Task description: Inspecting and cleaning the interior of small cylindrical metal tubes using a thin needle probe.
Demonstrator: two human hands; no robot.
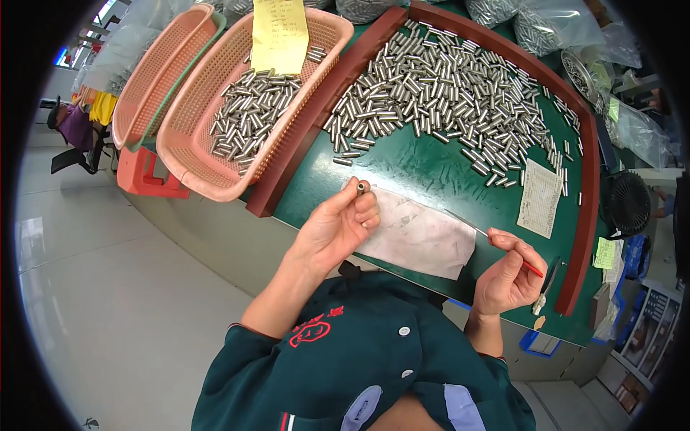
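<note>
Left hand (338, 226) pinches one small metal tube (361, 188), open end up. Right hand (507, 273), at 3 o'clock, grips a thin red-handled pick (503, 248). Keep the tube steady; aim slowly.

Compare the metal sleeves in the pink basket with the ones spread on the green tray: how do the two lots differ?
The sleeves in the pink basket are fewer and lie heaped in one dense cluster; the sleeves on the green tray are far more numerous and spread out wide, with strays along the right rim. A yellow paper slip partly covers the basket lot; the tray lot is uncovered. Both look like the same short, shiny metal cylinders.
</note>
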